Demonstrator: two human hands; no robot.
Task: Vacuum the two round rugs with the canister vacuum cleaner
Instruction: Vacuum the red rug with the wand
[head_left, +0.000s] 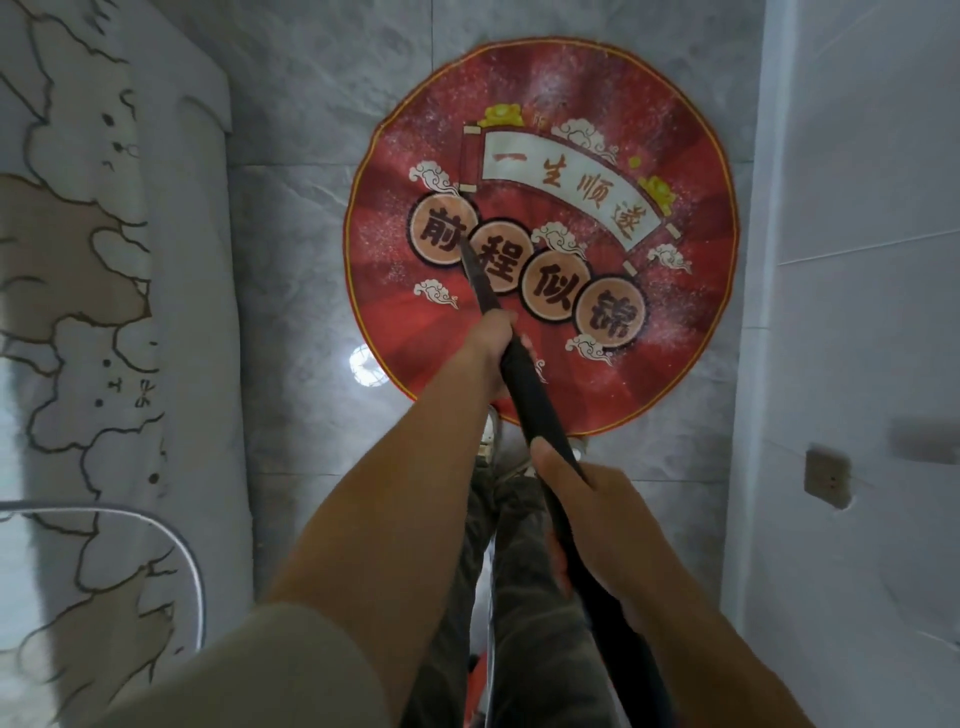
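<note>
A round red rug with Chinese characters and a white scroll design lies on the grey marble floor ahead of me. A dark vacuum wand runs from my body out over the rug, and its narrow tip touches the rug's left-centre. My left hand grips the wand further out, over the rug's near edge. My right hand grips the wand closer to my body. The canister is not in view.
A bed with a white and tan rabbit-patterned cover fills the left side. A white wall with a socket bounds the right. My legs and shoes stand at the rug's near edge. Marble floor separates bed and rug.
</note>
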